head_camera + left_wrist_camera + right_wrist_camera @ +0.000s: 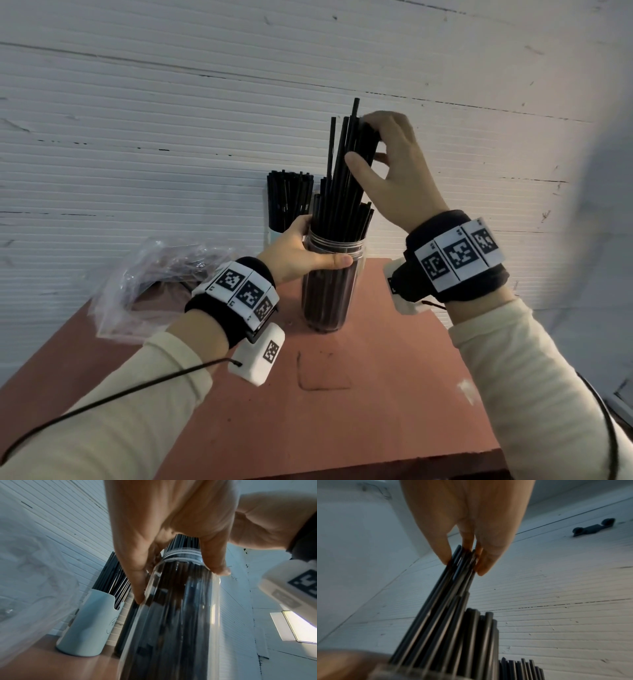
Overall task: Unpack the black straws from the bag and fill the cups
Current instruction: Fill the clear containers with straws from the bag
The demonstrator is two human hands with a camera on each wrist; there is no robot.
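While your left hand (301, 253) wraps the neck of the clear cup (330, 291), thumb across the front and fingers round the back, your right hand (390, 171) pinches the top of a bundle of black straws (346, 178) between thumb and fingertips. That bundle stands in the clear cup, raised well above the shorter straws already in it and leaning slightly left. Right wrist view confirms it: fingertips (443, 555) closed on the straw ends, grip tight, not relaxed. Left wrist view shows the fingers (135, 574) and thumb curled round the clear cup just under its threaded rim.

Counts: two hands, both gripping. Cups: two clearly in head view, the clear cup on the surface (376, 394) and a white cup (274, 236) behind it against the wall, packed with straws. Left wrist view shows a dark upright thing between those two; can't tell if it is a third cup. Straw count not readable: too many and too blurred. One bag (150, 277), clear plastic, crumpled at the back left of the surface, mouth gaping; a few dark streaks inside, can't tell if they are straws.

Clear cup is upright and sits near the middle rear of the surface, just in front of the white cup.
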